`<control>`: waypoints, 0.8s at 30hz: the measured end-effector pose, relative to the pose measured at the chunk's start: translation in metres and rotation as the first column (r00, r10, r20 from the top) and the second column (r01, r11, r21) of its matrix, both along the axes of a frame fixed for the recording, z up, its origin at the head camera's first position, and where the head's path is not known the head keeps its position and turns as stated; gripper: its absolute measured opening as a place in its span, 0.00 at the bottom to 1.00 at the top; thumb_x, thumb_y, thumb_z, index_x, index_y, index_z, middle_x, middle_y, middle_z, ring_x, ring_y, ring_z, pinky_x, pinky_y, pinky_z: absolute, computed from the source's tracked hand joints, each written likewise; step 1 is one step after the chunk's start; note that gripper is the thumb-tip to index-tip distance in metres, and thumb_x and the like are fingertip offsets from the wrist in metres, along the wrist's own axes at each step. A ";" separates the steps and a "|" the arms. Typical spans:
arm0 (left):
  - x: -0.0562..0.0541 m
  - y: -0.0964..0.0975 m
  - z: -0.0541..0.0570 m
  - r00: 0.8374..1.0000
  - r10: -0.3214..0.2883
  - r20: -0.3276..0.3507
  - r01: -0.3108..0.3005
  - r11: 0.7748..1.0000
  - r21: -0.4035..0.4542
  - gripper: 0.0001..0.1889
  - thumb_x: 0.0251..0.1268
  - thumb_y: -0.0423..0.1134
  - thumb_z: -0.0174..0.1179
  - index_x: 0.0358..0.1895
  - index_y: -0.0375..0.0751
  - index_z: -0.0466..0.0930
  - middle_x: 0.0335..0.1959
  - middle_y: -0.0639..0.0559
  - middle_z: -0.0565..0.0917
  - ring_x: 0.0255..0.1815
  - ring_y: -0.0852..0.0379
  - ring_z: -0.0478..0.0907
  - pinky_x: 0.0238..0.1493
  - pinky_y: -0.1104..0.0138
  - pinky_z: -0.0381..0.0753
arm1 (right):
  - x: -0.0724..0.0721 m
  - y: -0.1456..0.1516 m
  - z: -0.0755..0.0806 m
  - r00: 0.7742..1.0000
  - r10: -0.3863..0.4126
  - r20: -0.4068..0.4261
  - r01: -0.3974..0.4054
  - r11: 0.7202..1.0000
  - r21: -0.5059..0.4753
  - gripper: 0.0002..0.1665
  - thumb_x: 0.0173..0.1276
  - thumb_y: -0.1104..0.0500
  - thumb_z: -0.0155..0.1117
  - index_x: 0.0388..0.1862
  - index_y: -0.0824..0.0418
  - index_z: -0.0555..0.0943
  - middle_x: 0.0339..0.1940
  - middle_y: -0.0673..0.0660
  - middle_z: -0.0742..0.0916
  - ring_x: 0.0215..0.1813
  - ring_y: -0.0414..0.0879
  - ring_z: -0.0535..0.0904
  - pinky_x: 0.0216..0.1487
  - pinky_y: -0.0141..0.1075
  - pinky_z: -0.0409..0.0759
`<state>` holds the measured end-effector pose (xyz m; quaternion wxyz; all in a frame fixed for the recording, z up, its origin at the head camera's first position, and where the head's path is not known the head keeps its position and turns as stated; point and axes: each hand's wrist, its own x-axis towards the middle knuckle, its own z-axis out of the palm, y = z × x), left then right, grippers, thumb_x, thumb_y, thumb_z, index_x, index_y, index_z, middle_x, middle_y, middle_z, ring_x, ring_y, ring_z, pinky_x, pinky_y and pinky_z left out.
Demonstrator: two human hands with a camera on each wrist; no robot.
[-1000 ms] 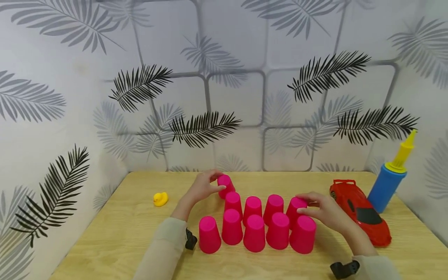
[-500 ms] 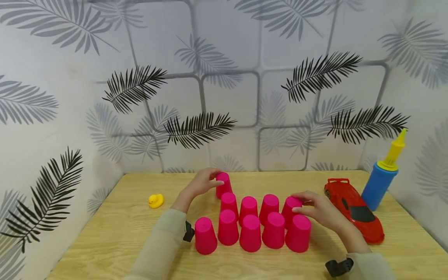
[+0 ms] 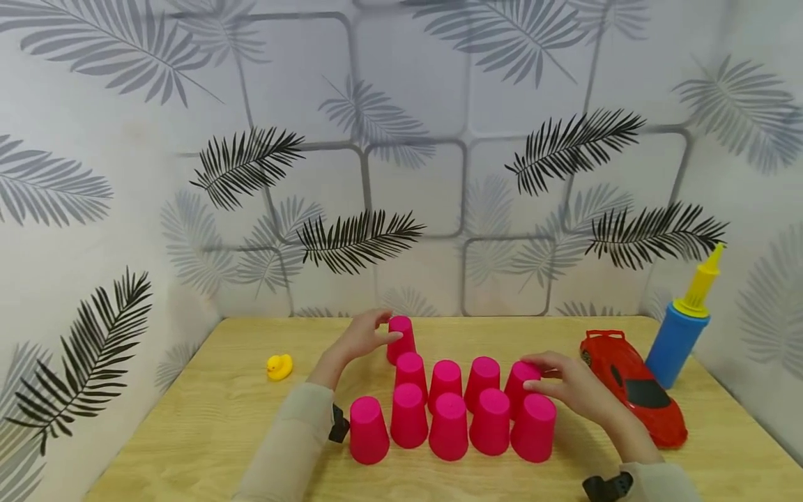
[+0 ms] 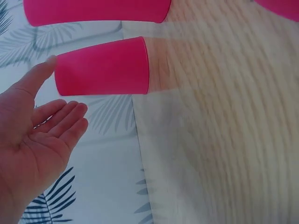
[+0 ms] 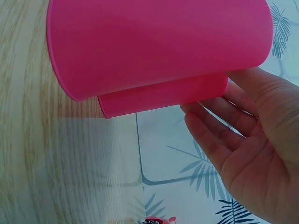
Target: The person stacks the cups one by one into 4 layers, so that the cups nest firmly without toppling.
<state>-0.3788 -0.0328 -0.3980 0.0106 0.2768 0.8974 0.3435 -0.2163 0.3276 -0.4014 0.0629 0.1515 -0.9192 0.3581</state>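
Observation:
Several pink cups stand upside down on the wooden table (image 3: 207, 432) in staggered rows. My left hand (image 3: 364, 335) is beside the rearmost cup (image 3: 401, 341). Its thumb (image 4: 39, 74) reaches the edge of that cup's base in the left wrist view, while the other fingers lie apart from the cup, loosely bent. At the right end of the middle row, my right hand (image 3: 574, 383) holds a cup (image 3: 519, 380), thumb in front and fingers reaching behind. A nearer cup (image 5: 159, 42) partly hides this held cup (image 5: 163, 95) in the right wrist view.
A yellow rubber duck (image 3: 279, 367) sits on the table at left. On the right are a red toy car (image 3: 640, 397) and a blue and yellow hand pump (image 3: 677, 341) standing upright. A leaf-patterned wall (image 3: 414, 188) rises behind the table's back edge.
The head view has shifted slightly. Hands and cups keep nearly the same places relative to each other; the rearmost cup, which leaned at first, stands straighter.

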 end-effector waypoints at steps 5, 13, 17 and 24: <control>0.010 -0.022 0.000 0.998 0.053 0.021 -0.055 0.996 0.068 0.32 0.66 0.47 0.63 0.70 0.36 0.67 0.67 0.39 0.75 0.68 0.41 0.72 0.69 0.51 0.73 | 0.001 -0.002 -0.001 1.000 -0.029 0.000 0.029 0.999 0.028 0.28 0.62 0.52 0.70 0.58 0.66 0.79 0.50 0.61 0.87 0.50 0.53 0.84 0.53 0.49 0.85; 0.064 -0.066 0.012 1.000 -0.018 -0.013 0.019 0.997 0.070 0.33 0.67 0.51 0.61 0.69 0.37 0.67 0.67 0.41 0.75 0.68 0.41 0.72 0.70 0.51 0.71 | 0.000 0.005 -0.002 0.989 -0.135 -0.062 0.140 0.985 0.103 0.30 0.61 0.49 0.71 0.57 0.66 0.79 0.48 0.61 0.87 0.50 0.56 0.84 0.50 0.49 0.86; 0.092 -0.085 0.015 0.990 -0.137 0.019 0.135 0.987 0.093 0.31 0.66 0.49 0.62 0.67 0.36 0.70 0.64 0.42 0.77 0.66 0.42 0.74 0.70 0.52 0.72 | -0.007 0.008 0.001 0.979 -0.146 -0.143 0.163 0.980 0.112 0.29 0.62 0.51 0.71 0.57 0.67 0.78 0.48 0.64 0.87 0.50 0.59 0.84 0.50 0.52 0.85; 0.117 -0.098 0.009 0.959 -0.270 0.081 0.265 0.961 0.074 0.31 0.58 0.48 0.70 0.62 0.37 0.73 0.57 0.45 0.81 0.61 0.44 0.77 0.67 0.55 0.75 | -0.028 0.001 0.008 0.945 -0.078 -0.318 0.115 0.988 0.101 0.25 0.59 0.59 0.73 0.54 0.67 0.79 0.45 0.62 0.87 0.46 0.57 0.83 0.46 0.29 0.85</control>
